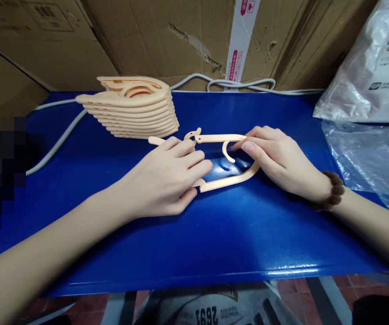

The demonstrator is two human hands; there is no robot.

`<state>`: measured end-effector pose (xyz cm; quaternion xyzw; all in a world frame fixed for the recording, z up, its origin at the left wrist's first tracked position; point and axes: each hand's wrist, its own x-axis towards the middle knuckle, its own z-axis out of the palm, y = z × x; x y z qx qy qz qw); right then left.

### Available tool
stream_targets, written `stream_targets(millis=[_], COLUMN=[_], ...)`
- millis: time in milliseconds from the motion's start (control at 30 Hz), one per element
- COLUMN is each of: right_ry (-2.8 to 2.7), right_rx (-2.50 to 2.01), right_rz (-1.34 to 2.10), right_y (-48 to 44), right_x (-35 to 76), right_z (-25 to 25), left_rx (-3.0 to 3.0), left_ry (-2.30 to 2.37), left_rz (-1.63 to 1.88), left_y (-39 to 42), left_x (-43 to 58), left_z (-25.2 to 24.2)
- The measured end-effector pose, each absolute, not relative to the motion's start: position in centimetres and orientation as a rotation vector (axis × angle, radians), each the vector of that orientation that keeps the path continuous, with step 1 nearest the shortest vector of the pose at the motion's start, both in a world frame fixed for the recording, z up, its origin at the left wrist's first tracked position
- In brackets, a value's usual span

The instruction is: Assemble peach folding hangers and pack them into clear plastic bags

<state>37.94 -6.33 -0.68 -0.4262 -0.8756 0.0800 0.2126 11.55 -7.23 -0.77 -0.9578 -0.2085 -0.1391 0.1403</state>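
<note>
Head view: left hand (165,178) and right hand (278,158) are grasping a beige folding hanger (221,138) with curled fingers (199,169), grey fabric (180,298) below showing upside-down "2691".

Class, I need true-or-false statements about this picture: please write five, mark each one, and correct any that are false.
1. The left hand and right hand both touch the folding hanger. True.
2. A brown band circles the left wrist. False: the brown band is on the right wrist.
3. The table is blue. True.
4. The hanger stack is nearer the right hand. False: the hanger stack is nearer the left.
5. Cardboard stands behind the table. True.
</note>
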Motion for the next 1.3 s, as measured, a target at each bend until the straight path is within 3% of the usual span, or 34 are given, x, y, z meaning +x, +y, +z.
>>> stream_targets(millis=[267,1300], right_ry=[-2.478,-2.569], right_rx=[-1.183,-1.375], right_rz=[0.155,-0.324], right_y=[-6.51,-6.54], right_x=[38.01,37.8], right_z=[-0.48,0.31], left_rx=[-2.613,-2.892], left_ry=[-0.624,-0.607], left_rz=[-0.502,-0.482], left_y=[-6.75,-6.84], left_x=[11.52,11.17], left_z=[-1.33,-1.37])
